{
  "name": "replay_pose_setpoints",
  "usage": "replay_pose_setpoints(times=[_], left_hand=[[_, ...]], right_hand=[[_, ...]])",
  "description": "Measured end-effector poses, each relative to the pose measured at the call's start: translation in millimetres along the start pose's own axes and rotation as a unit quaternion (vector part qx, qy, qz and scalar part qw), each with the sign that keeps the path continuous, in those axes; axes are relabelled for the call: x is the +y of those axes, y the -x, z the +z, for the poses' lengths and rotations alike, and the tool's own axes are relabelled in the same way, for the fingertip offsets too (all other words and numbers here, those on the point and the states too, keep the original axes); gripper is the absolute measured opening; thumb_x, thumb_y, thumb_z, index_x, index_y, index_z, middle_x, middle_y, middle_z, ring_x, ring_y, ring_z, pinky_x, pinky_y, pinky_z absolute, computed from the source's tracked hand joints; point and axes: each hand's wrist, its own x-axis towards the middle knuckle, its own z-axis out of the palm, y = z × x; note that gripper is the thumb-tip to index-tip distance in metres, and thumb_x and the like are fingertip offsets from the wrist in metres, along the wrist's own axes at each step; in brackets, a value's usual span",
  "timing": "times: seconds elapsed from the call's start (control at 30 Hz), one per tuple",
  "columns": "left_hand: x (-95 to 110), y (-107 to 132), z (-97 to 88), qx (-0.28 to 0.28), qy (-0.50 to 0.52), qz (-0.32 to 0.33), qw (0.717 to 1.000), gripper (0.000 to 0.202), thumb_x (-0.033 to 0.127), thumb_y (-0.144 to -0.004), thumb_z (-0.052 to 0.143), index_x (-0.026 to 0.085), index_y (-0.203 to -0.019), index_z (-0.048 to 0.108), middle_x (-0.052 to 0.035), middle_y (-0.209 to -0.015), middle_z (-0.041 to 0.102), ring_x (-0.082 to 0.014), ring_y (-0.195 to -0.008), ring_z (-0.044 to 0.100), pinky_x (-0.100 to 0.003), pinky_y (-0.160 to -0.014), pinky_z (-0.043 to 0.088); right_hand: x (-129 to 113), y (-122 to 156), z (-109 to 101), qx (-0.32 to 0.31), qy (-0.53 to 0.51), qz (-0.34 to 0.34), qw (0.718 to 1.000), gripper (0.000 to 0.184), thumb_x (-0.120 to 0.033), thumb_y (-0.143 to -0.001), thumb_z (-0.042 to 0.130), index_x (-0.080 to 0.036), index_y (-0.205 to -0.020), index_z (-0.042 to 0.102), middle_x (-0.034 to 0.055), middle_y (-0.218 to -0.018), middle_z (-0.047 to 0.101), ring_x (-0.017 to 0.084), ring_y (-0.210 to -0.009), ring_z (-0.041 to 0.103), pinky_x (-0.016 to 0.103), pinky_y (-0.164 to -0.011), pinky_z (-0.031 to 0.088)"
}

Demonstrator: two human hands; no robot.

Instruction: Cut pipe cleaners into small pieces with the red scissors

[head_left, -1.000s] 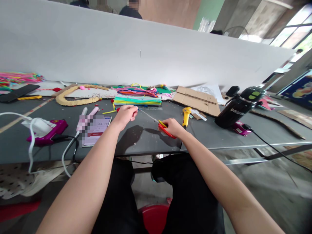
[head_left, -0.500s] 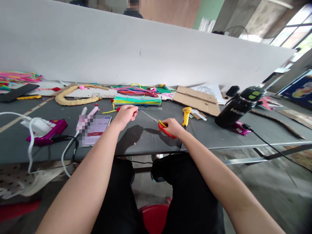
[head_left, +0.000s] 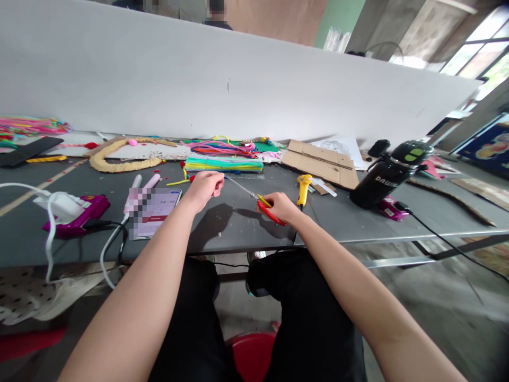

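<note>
My left hand (head_left: pixel 207 187) is closed in a pinch above the grey table, at one end of a thin pale strand (head_left: pixel 242 188). The strand runs taut and slopes down to the right, to the jaws of a pair of pliers with red and yellow handles (head_left: pixel 270 211). My right hand (head_left: pixel 281 206) is wrapped round those handles. Whether the jaws bite on the strand is too small to tell. Just behind my left hand lies a bundle of green and yellow pipe cleaners (head_left: pixel 226 164). To the right of my right hand is a yellow glue gun (head_left: pixel 304 185).
On the left are a phone (head_left: pixel 157 212), a purple power strip (head_left: pixel 95 209) with white cables and a curved tan form (head_left: pixel 105 163). Cardboard (head_left: pixel 322 162), a black bottle (head_left: pixel 377 180) and a stick (head_left: pixel 453 201) lie or stand to the right. A white panel (head_left: pixel 238 79) rises behind.
Almost nothing differs. Both hands keep nearly the same place, with the strand still stretched between them; the pliers have shifted very slightly left.
</note>
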Motion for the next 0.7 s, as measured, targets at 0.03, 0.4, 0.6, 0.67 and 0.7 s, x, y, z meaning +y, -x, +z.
replay_pose_setpoints(times=[0.03, 0.4, 0.6, 0.67, 0.7], left_hand=[[0.7, 0.6, 0.3, 0.001, 0.0, 0.0, 1.0, 0.029, 0.016, -0.081, 0.059, 0.015, -0.055, 0.046, 0.0013, -0.052, 0.042, -0.005, -0.043, 0.037, -0.019, -0.042, 0.027], [1.2, 0.1, 0.8, 0.007, -0.009, -0.008, 1.0, 0.028, 0.016, -0.081, 0.058, 0.015, -0.055, 0.048, 0.0019, -0.05, 0.043, -0.005, -0.041, 0.037, -0.02, -0.041, 0.027], [1.5, 1.3, 1.0, 0.005, -0.014, -0.008, 1.0, 0.028, 0.016, -0.08, 0.058, 0.015, -0.054, 0.047, 0.0021, -0.05, 0.042, -0.0048, -0.04, 0.037, -0.02, -0.041, 0.027], [1.9, 1.7, 1.0, 0.006, -0.018, -0.008, 1.0, 0.028, 0.016, -0.08, 0.059, 0.015, -0.054, 0.047, 0.002, -0.05, 0.042, -0.0049, -0.04, 0.037, -0.02, -0.041, 0.027], [2.1, 1.8, 1.0, 0.007, -0.02, -0.008, 1.0, 0.028, 0.017, -0.08, 0.059, 0.015, -0.054, 0.047, 0.002, -0.05, 0.042, -0.005, -0.04, 0.037, -0.02, -0.041, 0.027]], right_hand=[[-0.8, 0.4, -0.5, -0.001, 0.001, 0.001, 1.0, 0.035, -0.047, -0.076, 0.062, -0.013, -0.068, 0.067, -0.0007, -0.061, 0.051, 0.011, -0.063, 0.037, 0.027, -0.059, 0.025], [-1.3, -0.2, 0.5, -0.005, 0.009, 0.005, 1.0, 0.033, -0.046, -0.076, 0.063, -0.015, -0.069, 0.067, -0.0003, -0.062, 0.054, 0.011, -0.063, 0.04, 0.028, -0.059, 0.026], [-1.8, -0.8, 0.4, -0.006, 0.017, 0.011, 1.0, 0.034, -0.047, -0.077, 0.062, -0.015, -0.066, 0.065, -0.0005, -0.061, 0.053, 0.011, -0.063, 0.04, 0.027, -0.059, 0.026], [-1.7, -0.9, 0.5, -0.006, 0.019, 0.011, 1.0, 0.034, -0.047, -0.077, 0.062, -0.015, -0.065, 0.064, -0.0009, -0.061, 0.052, 0.011, -0.063, 0.04, 0.027, -0.059, 0.025], [-1.6, -0.9, 0.6, -0.006, 0.019, 0.01, 1.0, 0.034, -0.047, -0.077, 0.062, -0.015, -0.065, 0.064, -0.0011, -0.06, 0.052, 0.011, -0.062, 0.039, 0.027, -0.058, 0.025]])
